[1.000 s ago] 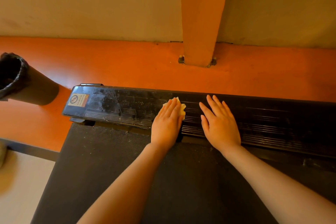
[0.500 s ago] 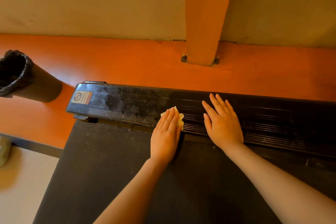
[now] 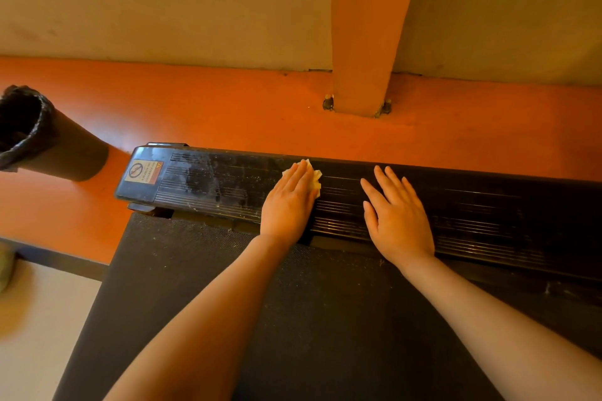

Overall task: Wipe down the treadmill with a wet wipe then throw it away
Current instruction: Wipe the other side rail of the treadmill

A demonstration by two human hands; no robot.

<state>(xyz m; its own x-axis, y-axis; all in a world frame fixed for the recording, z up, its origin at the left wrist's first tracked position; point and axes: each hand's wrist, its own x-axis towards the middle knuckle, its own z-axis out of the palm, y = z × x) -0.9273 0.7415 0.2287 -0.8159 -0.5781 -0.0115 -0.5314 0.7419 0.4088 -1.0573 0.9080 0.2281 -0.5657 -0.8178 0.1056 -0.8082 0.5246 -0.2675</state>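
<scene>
- Treadmill (image 3: 488, 218): we are mid-wipe on its ribbed cover; streaks lie left of our fingers.
- Bin (image 3: 29, 130): far left, for later.
- Right hand (image 3: 399, 218): flat, holding nothing.
- Left hand (image 3: 290, 202): fingers straight, pressing the wipe (image 3: 316, 179) down; next, probably rightward strokes.

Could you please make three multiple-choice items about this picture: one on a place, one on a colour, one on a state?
1. Where is the wet wipe?
A. in the bin
B. under the left hand, on the ribbed black cover
C. on the orange floor

2. What colour is the floor strip behind the treadmill?
A. orange
B. blue
C. white

3. How is the right hand?
A. gripping the wipe
B. raised in the air
C. lying flat with straight fingers on the cover

Key: 1 B, the wipe shows beneath the fingers of the left hand on the cover; 2 A, the strip is plainly orange; 3 C, its palm rests on the cover and holds nothing.
</scene>
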